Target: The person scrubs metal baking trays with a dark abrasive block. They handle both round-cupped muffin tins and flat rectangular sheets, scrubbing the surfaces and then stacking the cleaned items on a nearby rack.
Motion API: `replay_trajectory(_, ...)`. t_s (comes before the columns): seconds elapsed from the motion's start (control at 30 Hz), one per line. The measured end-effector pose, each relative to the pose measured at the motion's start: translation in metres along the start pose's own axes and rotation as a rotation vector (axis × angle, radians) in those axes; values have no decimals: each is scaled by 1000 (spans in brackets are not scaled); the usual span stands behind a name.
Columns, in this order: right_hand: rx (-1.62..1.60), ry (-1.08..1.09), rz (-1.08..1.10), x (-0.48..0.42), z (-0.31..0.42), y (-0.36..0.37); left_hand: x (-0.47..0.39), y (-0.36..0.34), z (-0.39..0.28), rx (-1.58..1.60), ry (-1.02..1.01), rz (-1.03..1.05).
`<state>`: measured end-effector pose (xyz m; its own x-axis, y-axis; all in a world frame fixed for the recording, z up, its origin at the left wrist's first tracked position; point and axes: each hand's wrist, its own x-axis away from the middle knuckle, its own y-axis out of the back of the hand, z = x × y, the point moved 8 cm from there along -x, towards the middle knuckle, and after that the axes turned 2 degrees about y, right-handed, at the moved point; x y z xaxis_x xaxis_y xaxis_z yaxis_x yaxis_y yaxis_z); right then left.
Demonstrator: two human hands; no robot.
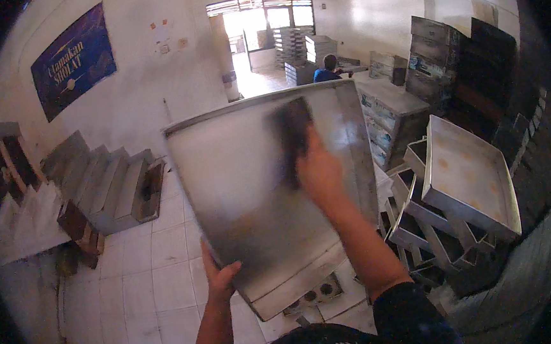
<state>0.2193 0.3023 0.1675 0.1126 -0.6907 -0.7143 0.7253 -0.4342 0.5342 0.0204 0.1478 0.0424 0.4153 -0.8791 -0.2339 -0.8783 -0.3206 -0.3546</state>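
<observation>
A large rectangular metal tray (pixel 228 175) with a raised rim is held tilted before me, its inner face towards me. My left hand (pixel 221 275) grips its lower left edge, the thumb over the rim. My right hand (pixel 321 171) holds a dark block-like tool (pixel 296 122) against the tray's inner face, right of the middle. Motion blur covers the tool, so I cannot tell whether it is a brush or a pad. Grey and brownish marks show on the tray's lower part.
Criss-crossed metal trays (pixel 472 177) stand stacked at my right. Behind them are piled boxes (pixel 390 99) with printed sides. A person in blue (pixel 326 75) sits farther back. More grey trays or boxes (pixel 109 188) line the left wall. A block with round holes (pixel 313 294) lies below the tray.
</observation>
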Motion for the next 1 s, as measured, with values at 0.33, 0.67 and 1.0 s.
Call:
replay_trajectory(0.33,-628,-204,189,38,16,-37,-19,-9,10,66,64,58)
replay_trajectory(0.67,-499,-232,445,96,35,-55,-26,-12,41,117,104,73)
replay_trajectory(1.0,120,662,-98,-7,60,43,-10,-11,9,-217,-93,191)
